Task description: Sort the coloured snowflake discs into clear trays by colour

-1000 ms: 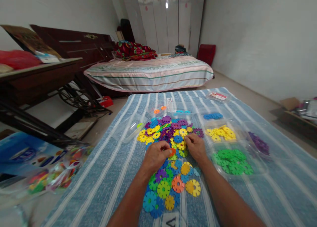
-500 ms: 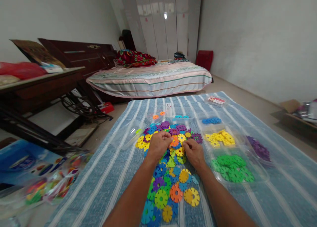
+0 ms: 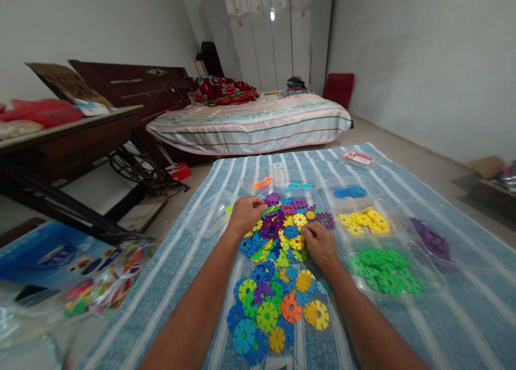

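Note:
A heap of colourful plastic snowflake discs (image 3: 278, 268) lies on a blue striped cloth (image 3: 443, 316). My left hand (image 3: 246, 214) rests at the heap's far left edge with its fingers curled; I cannot see what, if anything, is in them. My right hand (image 3: 320, 244) presses bent fingers onto the heap beside a yellow disc (image 3: 297, 242). Clear trays around the heap hold sorted discs: orange (image 3: 262, 183), light blue (image 3: 300, 185), blue (image 3: 350, 191), yellow (image 3: 365, 221), green (image 3: 382, 265) and purple (image 3: 433, 240).
A nearly bare clear tray (image 3: 209, 215) sits left of the heap. A plastic bag of toy pieces (image 3: 100, 286) and a blue box (image 3: 44, 251) lie at the left. Beyond stand a dark wooden table (image 3: 68, 139), a bed (image 3: 250, 122) and a cardboard box (image 3: 489, 168).
My left hand, which held an orange disc over the heap's middle, has moved left and away toward the orange tray; the disc is no longer seen in it. My right hand stayed put.

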`<state>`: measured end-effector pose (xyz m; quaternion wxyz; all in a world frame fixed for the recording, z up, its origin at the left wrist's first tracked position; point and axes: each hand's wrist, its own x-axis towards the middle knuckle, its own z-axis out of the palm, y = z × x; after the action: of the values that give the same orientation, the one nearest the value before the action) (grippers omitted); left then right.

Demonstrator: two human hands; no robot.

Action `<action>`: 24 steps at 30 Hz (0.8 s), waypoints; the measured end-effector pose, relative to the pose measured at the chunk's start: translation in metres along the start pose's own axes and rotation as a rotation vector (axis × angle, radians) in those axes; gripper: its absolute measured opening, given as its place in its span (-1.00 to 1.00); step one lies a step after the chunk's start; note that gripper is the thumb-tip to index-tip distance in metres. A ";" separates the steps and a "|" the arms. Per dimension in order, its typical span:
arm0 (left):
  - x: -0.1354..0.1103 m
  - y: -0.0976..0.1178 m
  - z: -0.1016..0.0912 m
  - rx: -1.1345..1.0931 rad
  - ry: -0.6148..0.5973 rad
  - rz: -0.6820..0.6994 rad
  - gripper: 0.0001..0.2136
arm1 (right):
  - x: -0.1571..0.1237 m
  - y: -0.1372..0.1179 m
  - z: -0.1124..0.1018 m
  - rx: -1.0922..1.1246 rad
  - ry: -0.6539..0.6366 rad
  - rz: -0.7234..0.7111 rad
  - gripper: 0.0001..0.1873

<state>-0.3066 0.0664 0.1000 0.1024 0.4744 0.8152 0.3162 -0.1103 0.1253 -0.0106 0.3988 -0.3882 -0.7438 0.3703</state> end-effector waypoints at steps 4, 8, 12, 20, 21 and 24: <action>-0.016 -0.005 0.003 0.130 -0.078 0.042 -0.85 | -0.001 -0.001 -0.001 -0.011 0.005 -0.007 -0.71; -0.023 -0.005 0.003 0.201 -0.158 0.073 -0.72 | -0.002 -0.003 -0.001 -0.020 0.007 -0.006 -0.72; -0.028 -0.005 0.008 0.278 -0.199 0.087 -0.65 | -0.003 -0.003 -0.001 -0.016 0.006 -0.005 -0.71; -0.021 -0.013 0.008 0.051 -0.189 0.024 -0.89 | 0.002 -0.003 -0.001 -0.036 0.020 -0.027 -0.71; -0.019 -0.011 0.007 -0.005 -0.201 0.021 -0.87 | 0.003 -0.004 -0.001 -0.046 0.023 -0.031 -0.71; -0.016 0.007 0.005 -0.187 -0.280 -0.013 -0.83 | 0.005 -0.005 0.000 -0.079 0.037 -0.039 -0.72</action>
<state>-0.2910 0.0573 0.0979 0.2607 0.4970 0.7630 0.3208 -0.1136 0.1277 -0.0049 0.4039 -0.3958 -0.7578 0.3255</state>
